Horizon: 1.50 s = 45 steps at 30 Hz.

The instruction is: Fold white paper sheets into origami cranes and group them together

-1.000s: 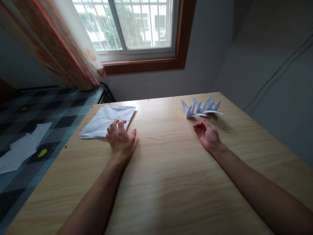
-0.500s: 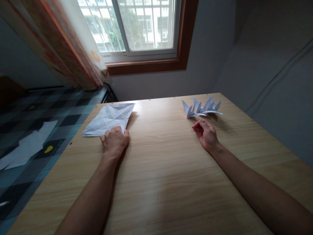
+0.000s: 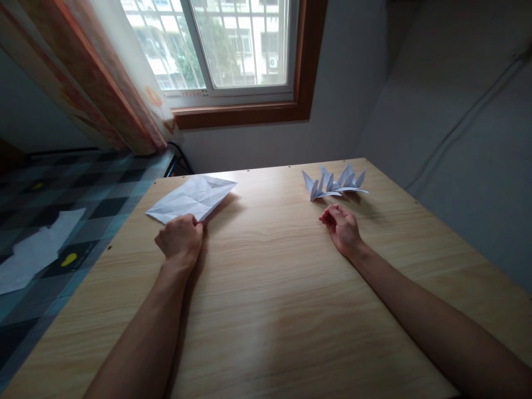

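Note:
My left hand [image 3: 181,239] is closed on the near corner of a creased white sheet of paper [image 3: 195,195]. Fold lines cross the sheet, and its right side is raised off the table, casting a shadow. My right hand [image 3: 341,228] rests on the table with its fingers curled in; whether anything is inside them I cannot make out. Just beyond it stand several folded paper cranes [image 3: 334,184], close together with their wings and points upward.
The wooden table [image 3: 266,288] fills the foreground. Left of it lies a checked cloth surface [image 3: 110,208] with loose white paper [image 3: 39,249] on it. A window [image 3: 241,44] with a curtain [image 3: 87,72] is behind, and a cable [image 3: 461,124] runs along the right wall.
The paper in my left hand has turned, its right corner now reaching farther right. My right hand keeps its curled pose beside the cranes. The whole view has shifted slightly.

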Available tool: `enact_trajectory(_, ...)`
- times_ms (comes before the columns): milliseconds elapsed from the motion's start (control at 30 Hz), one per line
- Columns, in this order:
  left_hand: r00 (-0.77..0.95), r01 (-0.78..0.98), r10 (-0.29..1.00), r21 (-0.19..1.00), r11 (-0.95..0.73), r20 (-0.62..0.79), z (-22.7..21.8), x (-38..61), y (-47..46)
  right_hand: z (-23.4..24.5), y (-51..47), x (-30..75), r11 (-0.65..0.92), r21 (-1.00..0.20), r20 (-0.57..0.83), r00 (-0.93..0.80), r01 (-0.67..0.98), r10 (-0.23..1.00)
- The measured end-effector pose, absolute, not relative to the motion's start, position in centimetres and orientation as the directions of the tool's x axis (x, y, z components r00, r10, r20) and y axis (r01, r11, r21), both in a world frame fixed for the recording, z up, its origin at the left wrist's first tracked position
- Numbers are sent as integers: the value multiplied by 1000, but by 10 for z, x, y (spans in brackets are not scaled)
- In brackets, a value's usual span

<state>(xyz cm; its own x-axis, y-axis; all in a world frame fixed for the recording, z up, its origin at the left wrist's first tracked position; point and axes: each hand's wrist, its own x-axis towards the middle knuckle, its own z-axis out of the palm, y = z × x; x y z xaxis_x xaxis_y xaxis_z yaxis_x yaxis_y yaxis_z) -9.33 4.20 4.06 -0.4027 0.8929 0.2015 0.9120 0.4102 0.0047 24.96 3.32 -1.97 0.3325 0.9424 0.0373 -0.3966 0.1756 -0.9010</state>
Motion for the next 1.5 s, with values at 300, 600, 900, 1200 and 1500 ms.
enact_trajectory(300, 57, 995, 836, -98, -4, 546, 62, -88, 14, -20, 31, 247, 195, -912, 46, 382, -362, 923)
enact_trajectory(600, 674, 729, 724, 22, -684, 149, 51, 30, -54, -24, 22, 247, 241, -951, 147, 403, -194, 903)
enact_trajectory(900, 722, 672, 687, 153, -724, 82, 32, -30, 11, -17, 16, 244, 204, -966, 143, 328, -160, 934)
enact_trajectory(1200, 621, 782, 784, 89, -616, -30, -1, -1, -9, -1, 8, 228, 500, -816, 564, 207, 289, 800)
enact_trajectory(1500, 523, 845, 852, 124, -521, 17, -9, 21, -17, -7, 10, 168, 609, -592, 390, -474, 527, 789)
